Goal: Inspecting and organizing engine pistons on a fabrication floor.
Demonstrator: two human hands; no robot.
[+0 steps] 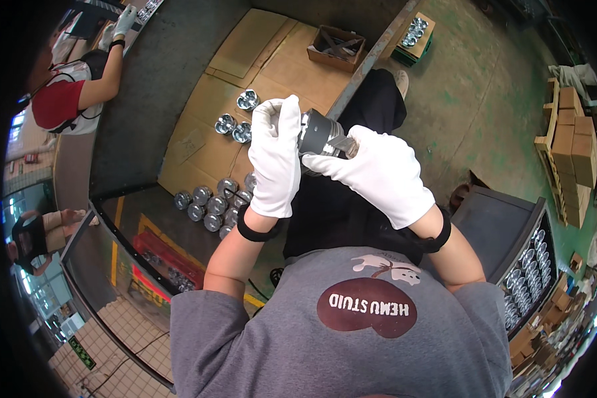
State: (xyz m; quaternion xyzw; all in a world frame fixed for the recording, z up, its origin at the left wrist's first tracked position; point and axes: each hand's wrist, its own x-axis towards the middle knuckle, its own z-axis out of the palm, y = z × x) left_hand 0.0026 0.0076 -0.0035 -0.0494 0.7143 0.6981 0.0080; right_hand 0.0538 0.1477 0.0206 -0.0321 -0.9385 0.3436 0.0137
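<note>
My left hand [275,159], in a white glove, is closed on a metal piston [318,132] with a dark band round its side, held up in front of my body. My right hand [381,172], also gloved in white, pinches a short grey metal piece [343,144] against the piston's right side; its exact kind is unclear. Beyond my left hand, one piston [247,100] and two others [233,127] stand apart on the brown cardboard [199,142]. Nearer to me, several more pistons [209,207] are grouped at the cardboard's near edge.
An open carton [336,48] with dark flat pieces sits at the back. Pistons lie on a green crate [414,41] beyond the bench edge. At right stand a dark cabinet [487,215], a piston rack [529,278] and stacked boxes [572,146]. A co-worker [76,99] works at far left.
</note>
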